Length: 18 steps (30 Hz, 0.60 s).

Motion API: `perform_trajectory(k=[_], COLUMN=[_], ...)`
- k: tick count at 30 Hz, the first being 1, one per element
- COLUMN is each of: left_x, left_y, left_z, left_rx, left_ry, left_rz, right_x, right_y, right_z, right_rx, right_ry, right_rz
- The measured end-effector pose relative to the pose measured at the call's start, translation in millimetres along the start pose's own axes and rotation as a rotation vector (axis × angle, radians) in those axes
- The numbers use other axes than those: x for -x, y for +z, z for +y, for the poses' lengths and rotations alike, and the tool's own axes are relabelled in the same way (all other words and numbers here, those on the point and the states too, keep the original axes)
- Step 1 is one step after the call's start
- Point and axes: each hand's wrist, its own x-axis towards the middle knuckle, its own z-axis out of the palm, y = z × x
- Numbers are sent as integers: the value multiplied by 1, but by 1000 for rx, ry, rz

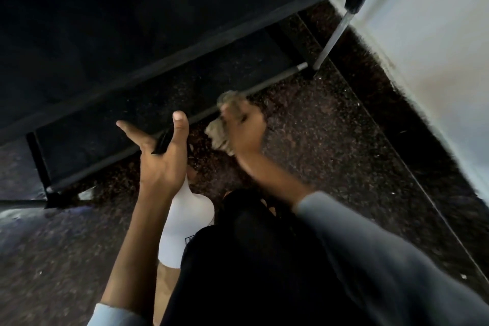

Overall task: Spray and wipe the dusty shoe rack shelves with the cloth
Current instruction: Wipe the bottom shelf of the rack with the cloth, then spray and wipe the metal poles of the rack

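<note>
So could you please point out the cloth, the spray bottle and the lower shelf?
cloth (219,137): head view, bunched lower fold.
spray bottle (185,222): head view, white body.
lower shelf (148,103): head view, dark fabric surface.
</note>
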Motion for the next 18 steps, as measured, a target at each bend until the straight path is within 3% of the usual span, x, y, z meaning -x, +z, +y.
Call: perform_trajectory(k=[4,13,18], left_x=[16,98,154], left_y=[-12,-113,-186], left_z=[12,24,69], left_rx=[-19,33,169], left_ry=[102,282,424], left_rz=[9,216,393], right_x=[36,76,116], right_y=[15,-78,-91], right_z=[-9,-61,-155], right_rx=[77,109,23], right_ry=[-20,-228,-337], right_rz=[-338,-405,-654])
